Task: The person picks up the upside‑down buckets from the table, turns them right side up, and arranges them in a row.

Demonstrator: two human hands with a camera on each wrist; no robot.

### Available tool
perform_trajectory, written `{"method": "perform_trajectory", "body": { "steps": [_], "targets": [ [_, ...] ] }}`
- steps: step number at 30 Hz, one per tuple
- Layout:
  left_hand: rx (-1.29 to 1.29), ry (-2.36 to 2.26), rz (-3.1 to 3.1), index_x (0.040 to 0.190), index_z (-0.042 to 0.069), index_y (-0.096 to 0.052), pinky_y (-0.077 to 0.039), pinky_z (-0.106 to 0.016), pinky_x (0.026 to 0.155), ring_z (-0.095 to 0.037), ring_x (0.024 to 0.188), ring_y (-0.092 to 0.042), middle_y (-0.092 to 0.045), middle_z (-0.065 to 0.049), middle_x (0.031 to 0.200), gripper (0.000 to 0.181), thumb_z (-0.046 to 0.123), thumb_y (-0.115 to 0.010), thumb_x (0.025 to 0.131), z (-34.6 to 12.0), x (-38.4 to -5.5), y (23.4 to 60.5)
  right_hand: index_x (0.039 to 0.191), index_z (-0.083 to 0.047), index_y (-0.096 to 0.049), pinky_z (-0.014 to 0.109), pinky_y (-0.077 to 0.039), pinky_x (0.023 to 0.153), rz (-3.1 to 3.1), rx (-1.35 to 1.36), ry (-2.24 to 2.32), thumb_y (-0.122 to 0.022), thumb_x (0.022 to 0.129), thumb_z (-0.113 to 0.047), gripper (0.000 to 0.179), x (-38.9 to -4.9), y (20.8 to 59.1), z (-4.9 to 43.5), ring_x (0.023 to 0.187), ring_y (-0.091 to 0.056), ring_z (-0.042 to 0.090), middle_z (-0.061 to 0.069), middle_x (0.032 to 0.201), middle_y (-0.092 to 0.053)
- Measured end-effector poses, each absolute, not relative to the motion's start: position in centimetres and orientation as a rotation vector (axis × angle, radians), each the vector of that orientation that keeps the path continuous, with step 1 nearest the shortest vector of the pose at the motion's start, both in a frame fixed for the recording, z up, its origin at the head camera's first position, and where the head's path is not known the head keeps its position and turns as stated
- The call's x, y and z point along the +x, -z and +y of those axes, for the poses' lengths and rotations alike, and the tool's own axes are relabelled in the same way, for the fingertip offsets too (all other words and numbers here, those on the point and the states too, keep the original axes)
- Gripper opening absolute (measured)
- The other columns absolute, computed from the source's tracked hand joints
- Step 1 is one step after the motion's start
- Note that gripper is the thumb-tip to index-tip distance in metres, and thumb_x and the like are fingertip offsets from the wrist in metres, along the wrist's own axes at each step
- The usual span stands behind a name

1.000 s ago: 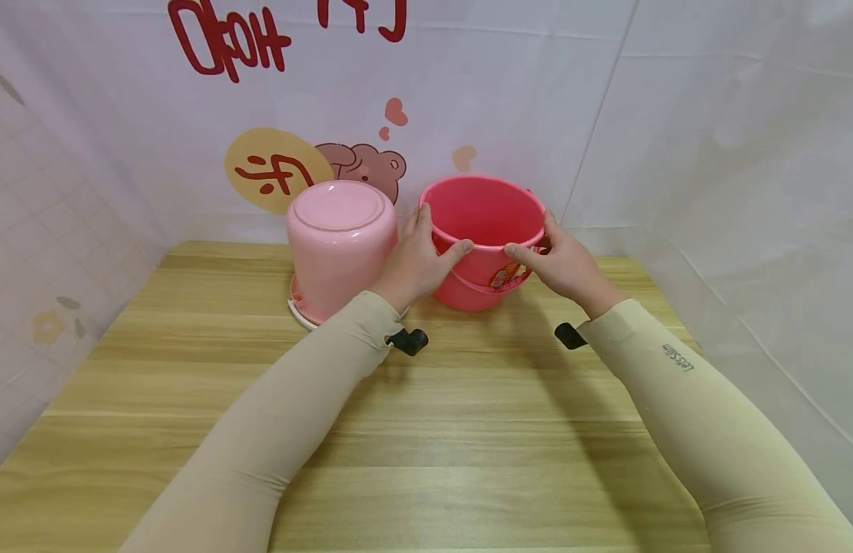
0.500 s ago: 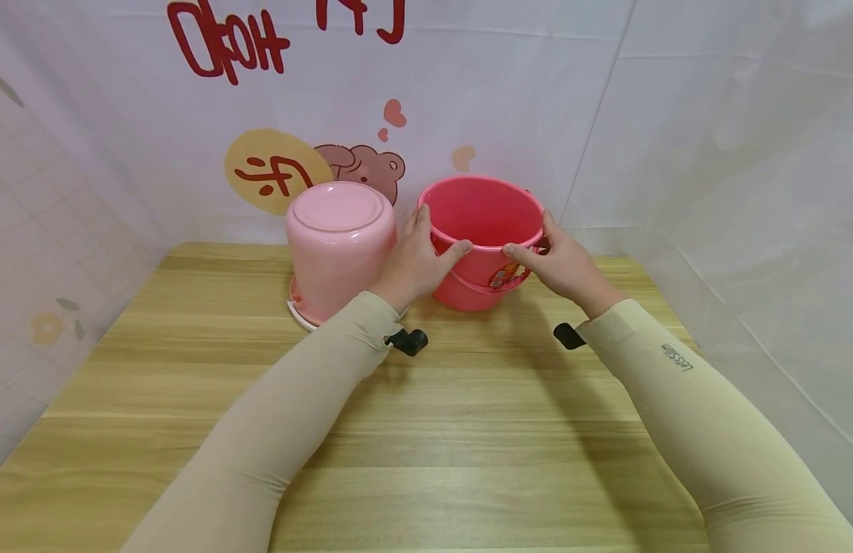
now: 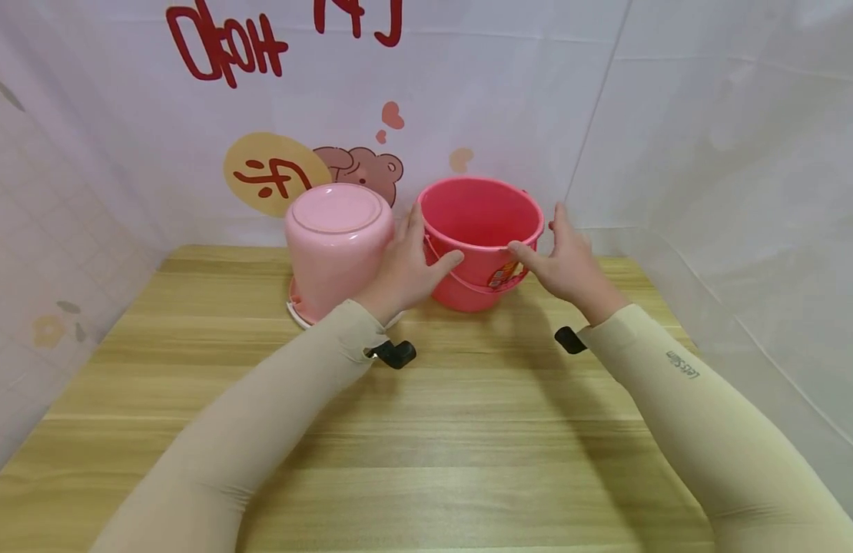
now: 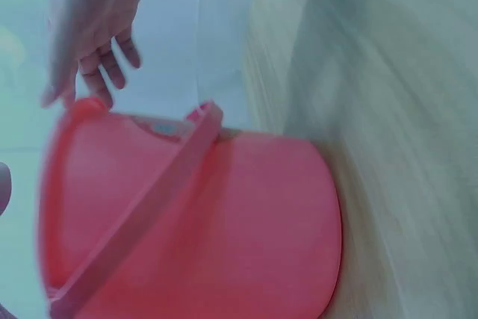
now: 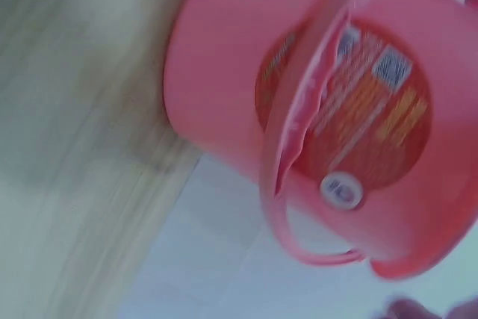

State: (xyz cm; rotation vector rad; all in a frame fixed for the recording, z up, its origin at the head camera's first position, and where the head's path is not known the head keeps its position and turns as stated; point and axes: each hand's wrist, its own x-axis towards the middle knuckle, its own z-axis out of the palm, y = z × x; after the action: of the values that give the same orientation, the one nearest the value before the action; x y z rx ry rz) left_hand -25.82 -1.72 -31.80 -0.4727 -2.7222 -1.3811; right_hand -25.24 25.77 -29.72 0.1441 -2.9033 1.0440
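Observation:
An upright red-pink bucket (image 3: 461, 270) stands on the table near the back wall, its handle (image 4: 149, 207) hanging down at the front. Left of it my left hand (image 3: 404, 270) has its fingers extended, beside the rim. At the other side my right hand (image 3: 570, 265) is spread, fingers apart from the bucket; its thumb overlaps the rim in the head view, and contact there cannot be told. The left wrist view also shows that right hand (image 4: 104, 16) with loose fingers above the bucket. A round orange label (image 5: 351, 110) sits on the bucket's side.
A lighter pink bucket (image 3: 336, 257) stands upside down to the left, close behind my left hand, with a white handle (image 3: 298, 315) at its base. White printed sheets (image 3: 509, 84) wall the wooden table (image 3: 426, 438) at the back and sides.
Both hands have let go of the red-pink bucket's rim. The left hand has shifted slightly left and the right fingers have moved off to the right. The bucket stays in place.

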Motion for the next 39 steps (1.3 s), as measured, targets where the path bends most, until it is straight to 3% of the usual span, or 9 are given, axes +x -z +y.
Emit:
{"method": "perform_trajectory", "body": {
  "steps": [2,3,4,7,10,11,12,20,39],
  "targets": [
    [-0.581,1.318,-2.694,0.171,0.022,0.002,-0.048,-0.054,0.115,-0.026,0.161,-0.021,-0.012,-0.002,0.178,0.104,0.053,-0.066,0.098,-2.7,-24.8,31.7,0.170,-0.011,0.002,0.073,-0.032,0.119,-2.787,0.213,-0.965,-0.064,0.096,-0.065,0.113,-24.5,29.9,25.2,0.157,-0.023,0.047,0.019,0.172,-0.026],
    [-0.639,1.256,-2.678,0.171,0.022,0.000,-0.047,-0.054,0.117,-0.025,0.161,-0.022,-0.016,-0.003,0.177,0.102,0.053,-0.065,0.099,-3.3,-24.3,31.6,0.171,-0.012,-0.005,0.072,-0.031,0.119,-2.713,0.276,-0.923,-0.066,0.097,-0.058,0.106,-24.0,30.1,24.8,0.154,-0.026,0.045,0.019,0.169,-0.031],
    [-0.684,1.185,-2.672,0.171,0.021,-0.003,-0.048,-0.050,0.115,-0.022,0.154,-0.035,-0.025,-0.005,0.173,0.100,0.053,-0.065,0.099,-4.0,-23.7,31.6,0.170,-0.010,-0.013,0.071,-0.032,0.118,-2.662,0.329,-0.879,-0.068,0.098,-0.052,0.100,-23.6,30.3,24.3,0.152,-0.029,0.044,0.020,0.167,-0.036],
    [-0.789,0.896,-2.661,0.171,0.015,-0.013,-0.039,-0.052,0.123,-0.025,0.154,-0.036,-0.031,-0.009,0.171,0.095,0.053,-0.063,0.100,-5.8,-22.4,31.6,0.163,-0.003,-0.035,0.066,-0.033,0.115,-2.526,0.534,-0.765,-0.074,0.097,-0.034,0.082,-22.2,31.1,22.6,0.141,-0.040,0.044,0.023,0.155,-0.049],
    [-0.866,0.747,-2.692,0.168,0.007,-0.025,-0.035,-0.051,0.125,-0.030,0.152,-0.041,-0.038,-0.014,0.167,0.089,0.047,-0.066,0.100,-7.5,-21.4,32.2,0.154,0.005,-0.046,0.062,-0.041,0.111,-2.499,0.691,-0.639,-0.077,0.095,-0.029,0.075,-20.9,31.8,20.7,0.135,-0.047,0.045,0.026,0.146,-0.054],
    [-0.892,0.721,-2.713,0.167,0.006,-0.028,-0.030,-0.053,0.128,-0.033,0.158,-0.031,-0.035,-0.014,0.170,0.087,0.047,-0.067,0.100,-8.1,-21.1,32.5,0.152,0.004,-0.049,0.060,-0.043,0.111,-2.496,0.751,-0.599,-0.078,0.094,-0.030,0.073,-20.6,32.0,20.1,0.134,-0.049,0.044,0.025,0.145,-0.055],
    [-0.924,0.735,-2.736,0.166,0.006,-0.029,-0.031,-0.053,0.128,-0.034,0.157,-0.033,-0.037,-0.015,0.169,0.087,0.045,-0.069,0.100,-8.7,-20.8,32.8,0.151,0.003,-0.051,0.058,-0.044,0.112,-2.499,0.808,-0.563,-0.078,0.094,-0.031,0.072,-20.4,32.2,19.5,0.133,-0.050,0.042,0.023,0.145,-0.056],
    [-0.884,0.626,-2.941,0.162,0.011,-0.041,-0.037,-0.055,0.124,-0.035,0.153,-0.042,-0.044,-0.015,0.164,0.081,0.046,-0.072,0.097,-13.5,-19.3,35.1,0.158,-0.012,-0.047,0.047,-0.047,0.116,-2.752,1.023,-0.393,-0.074,0.096,-0.047,0.075,-20.3,33.7,15.6,0.140,-0.045,0.031,0.009,0.154,-0.050],
    [-0.791,0.522,-3.041,0.161,0.004,-0.042,-0.031,-0.065,0.123,-0.049,0.151,-0.038,-0.040,-0.021,0.166,0.074,0.038,-0.070,0.101,-19.7,-19.3,37.4,0.164,-0.009,-0.037,0.046,-0.039,0.123,-2.908,1.112,-0.249,-0.067,0.100,-0.051,0.082,-23.3,36.9,11.7,0.145,-0.042,0.034,0.015,0.162,-0.043]
  ]
}}
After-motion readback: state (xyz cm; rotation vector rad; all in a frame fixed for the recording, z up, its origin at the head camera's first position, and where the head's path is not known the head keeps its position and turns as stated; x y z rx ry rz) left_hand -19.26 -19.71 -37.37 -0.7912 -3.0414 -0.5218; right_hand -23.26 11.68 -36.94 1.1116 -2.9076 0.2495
